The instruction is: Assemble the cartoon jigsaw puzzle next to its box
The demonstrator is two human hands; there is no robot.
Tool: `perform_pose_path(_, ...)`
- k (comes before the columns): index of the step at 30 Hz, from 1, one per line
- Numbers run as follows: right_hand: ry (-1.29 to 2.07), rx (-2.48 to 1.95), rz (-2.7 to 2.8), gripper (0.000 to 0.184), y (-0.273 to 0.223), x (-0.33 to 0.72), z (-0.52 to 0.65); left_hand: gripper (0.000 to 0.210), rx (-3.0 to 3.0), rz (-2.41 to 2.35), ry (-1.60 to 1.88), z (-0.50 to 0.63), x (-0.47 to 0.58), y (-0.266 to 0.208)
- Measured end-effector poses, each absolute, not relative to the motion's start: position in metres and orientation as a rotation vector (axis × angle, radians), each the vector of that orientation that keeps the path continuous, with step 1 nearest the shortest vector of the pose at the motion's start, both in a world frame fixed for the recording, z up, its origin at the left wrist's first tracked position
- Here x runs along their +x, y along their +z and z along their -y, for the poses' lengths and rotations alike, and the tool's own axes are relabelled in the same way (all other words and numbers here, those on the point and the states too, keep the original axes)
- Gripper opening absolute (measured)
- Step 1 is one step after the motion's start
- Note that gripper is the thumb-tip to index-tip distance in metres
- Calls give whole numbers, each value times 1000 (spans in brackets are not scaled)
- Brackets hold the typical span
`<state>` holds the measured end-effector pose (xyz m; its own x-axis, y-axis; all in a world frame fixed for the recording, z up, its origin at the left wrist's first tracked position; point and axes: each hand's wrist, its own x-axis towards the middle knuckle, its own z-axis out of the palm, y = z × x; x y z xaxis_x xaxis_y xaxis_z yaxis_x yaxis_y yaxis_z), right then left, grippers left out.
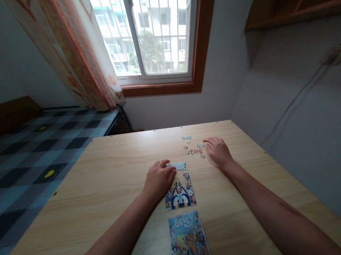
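A partly assembled jigsaw puzzle (180,197) lies on the wooden table, a blue cartoon dog's face in its lower part and a gap of bare wood higher up. My left hand (159,177) rests over its upper left edge, fingers apart, hiding part of that side. Beyond the puzzle are several loose jigsaw pieces (196,151), scattered in small groups. My right hand (218,151) is just right of them, its fingers stretched toward a pale blue piece (201,145). No piece shows in its fingers. Nearer to me lies a picture sheet or box marked "BLUEY" (189,238).
The wooden table (113,191) reaches toward a window (160,36) with a patterned curtain (77,52). A bed with a checked cover (56,126) stands at the left. On the right wall are a shelf (296,18) and a cable (295,100).
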<state>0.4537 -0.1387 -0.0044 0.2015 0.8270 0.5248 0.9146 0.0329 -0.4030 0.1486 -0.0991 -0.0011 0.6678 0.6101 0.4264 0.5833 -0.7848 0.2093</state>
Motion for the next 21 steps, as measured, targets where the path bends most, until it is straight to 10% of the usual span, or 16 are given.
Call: perform_pose_path(21,-180,-2213,1399,27,-24,477,140,34,1853,-1278,1280,56,130,-12)
